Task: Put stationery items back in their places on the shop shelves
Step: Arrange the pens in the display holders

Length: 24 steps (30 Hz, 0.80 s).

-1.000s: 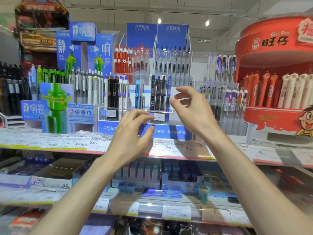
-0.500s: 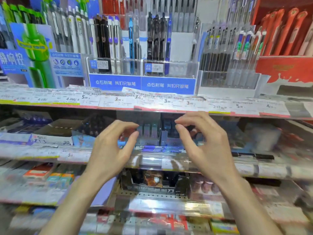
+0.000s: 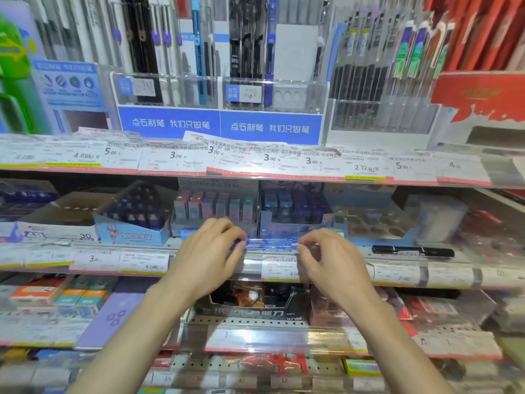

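A few blue-and-clear pens (image 3: 271, 243) lie sideways along the front edge of the middle shelf (image 3: 397, 268), just above the price strip. My left hand (image 3: 208, 255) has curled fingers around the pens' left end. At the right end, the fingertips of my right hand (image 3: 331, 258) pinch them. The pens rest on the shelf between my hands. Motion blur hides the pens' detail.
A black marker (image 3: 412, 251) lies loose on the same shelf edge to the right. Behind the pens stand open display boxes (image 3: 133, 237) of small items. The upper shelf holds clear pen racks with blue signs (image 3: 218, 125); a red display (image 3: 480, 95) stands at right.
The view dropped from the upper pen racks to the middle shelf. Both hands came down and forward, from hanging empty in front of the shelf to closing on the ends of the blue pens.
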{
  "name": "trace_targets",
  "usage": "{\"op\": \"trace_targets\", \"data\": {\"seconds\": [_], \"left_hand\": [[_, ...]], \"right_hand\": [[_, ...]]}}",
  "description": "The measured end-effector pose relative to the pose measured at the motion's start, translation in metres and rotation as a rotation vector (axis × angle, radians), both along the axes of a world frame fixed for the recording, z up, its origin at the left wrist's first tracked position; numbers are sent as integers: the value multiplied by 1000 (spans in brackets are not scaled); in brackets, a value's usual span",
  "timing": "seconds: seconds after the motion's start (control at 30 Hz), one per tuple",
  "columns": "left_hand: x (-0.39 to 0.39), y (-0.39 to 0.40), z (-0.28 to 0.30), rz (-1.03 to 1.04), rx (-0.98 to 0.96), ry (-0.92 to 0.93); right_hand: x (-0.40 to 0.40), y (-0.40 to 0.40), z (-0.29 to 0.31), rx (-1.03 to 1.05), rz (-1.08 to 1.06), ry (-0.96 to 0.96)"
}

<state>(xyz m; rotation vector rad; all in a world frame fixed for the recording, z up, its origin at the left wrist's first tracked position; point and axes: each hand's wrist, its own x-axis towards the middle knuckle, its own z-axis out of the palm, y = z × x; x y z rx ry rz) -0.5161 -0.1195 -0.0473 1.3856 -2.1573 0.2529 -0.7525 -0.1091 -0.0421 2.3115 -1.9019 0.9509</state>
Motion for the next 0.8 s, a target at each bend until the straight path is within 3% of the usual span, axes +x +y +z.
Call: {"op": "trace_targets", "data": {"seconds": [0.2, 0.53, 0.8], "left_hand": [[-3, -11, 10, 6, 123, -106], [-4, -11, 18, -31, 252, -133], [-3, -16, 18, -75, 262, -50]], "right_hand": [[15, -20, 18, 191, -3, 129], [11, -28, 31, 429, 125, 83], [4, -31, 28, 394, 181, -185]]}}
